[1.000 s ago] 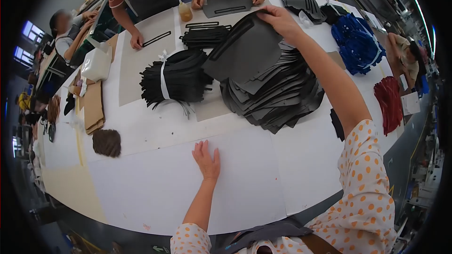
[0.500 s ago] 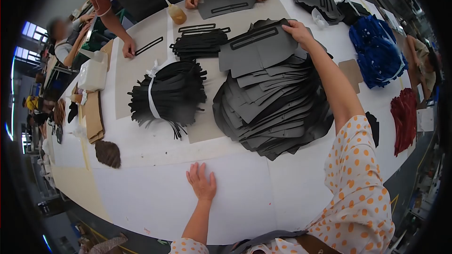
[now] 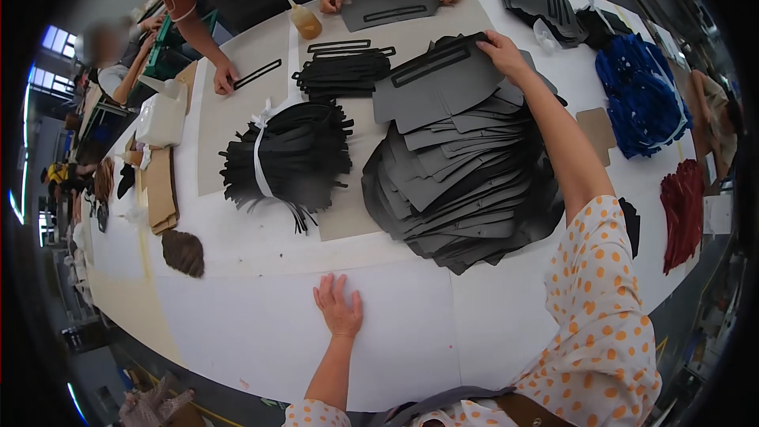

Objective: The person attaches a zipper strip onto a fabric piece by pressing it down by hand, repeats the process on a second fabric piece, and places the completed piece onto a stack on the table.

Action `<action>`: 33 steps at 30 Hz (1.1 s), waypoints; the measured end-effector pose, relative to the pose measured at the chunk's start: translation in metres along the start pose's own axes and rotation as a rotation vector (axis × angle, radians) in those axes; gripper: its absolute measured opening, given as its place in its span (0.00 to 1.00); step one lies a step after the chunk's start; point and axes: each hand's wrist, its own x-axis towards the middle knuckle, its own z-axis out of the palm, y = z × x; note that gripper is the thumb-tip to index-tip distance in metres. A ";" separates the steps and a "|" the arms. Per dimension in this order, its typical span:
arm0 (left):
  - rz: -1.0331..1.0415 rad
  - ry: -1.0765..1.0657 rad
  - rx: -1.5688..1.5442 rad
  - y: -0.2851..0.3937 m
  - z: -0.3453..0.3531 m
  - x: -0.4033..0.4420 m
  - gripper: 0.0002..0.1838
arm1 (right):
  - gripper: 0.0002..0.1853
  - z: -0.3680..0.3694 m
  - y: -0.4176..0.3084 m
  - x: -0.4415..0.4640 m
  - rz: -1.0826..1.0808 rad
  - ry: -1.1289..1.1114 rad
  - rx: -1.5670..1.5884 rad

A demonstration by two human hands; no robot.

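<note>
My right hand (image 3: 503,55) pinches the upper right edge of a dark grey panel (image 3: 431,91), which lies at the top of a large fanned pile of similar panels (image 3: 466,190). A narrow black slotted frame (image 3: 432,66) rests on that panel. My left hand (image 3: 340,310) lies on the white sheet (image 3: 395,356) near the front, fingers apart, holding nothing. Left of the pile is a bundle of black strips (image 3: 288,154) tied with a white band, and behind it a stack of black slotted pieces (image 3: 344,73).
Across the table, one co-worker's hand (image 3: 225,77) touches a slotted frame; another co-worker's hands flank a grey panel (image 3: 391,8). A glue bottle (image 3: 305,22) stands between them. Blue (image 3: 642,95) and red bundles (image 3: 681,213) lie right; brown cardboard (image 3: 162,190) and a brown pad (image 3: 183,254) lie left.
The held panel has come down from its raised, tilted position onto the pile, with my right hand still at its edge. My left hand remains on the sheet. The camera view has shifted.
</note>
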 end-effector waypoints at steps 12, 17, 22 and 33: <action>0.019 0.058 0.002 0.009 -0.006 0.007 0.27 | 0.10 0.072 -0.220 0.020 -0.591 -0.322 -0.538; -0.005 0.050 -0.006 0.009 -0.005 0.006 0.28 | 0.10 0.156 -0.287 0.023 -0.844 -0.309 -0.613; -0.019 0.060 -0.033 0.007 -0.005 0.005 0.29 | 0.12 0.236 -0.336 0.030 -0.800 -0.134 -0.233; -0.014 0.130 -0.344 -0.001 -0.010 0.002 0.28 | 0.12 0.443 -0.258 0.143 -0.117 0.218 0.967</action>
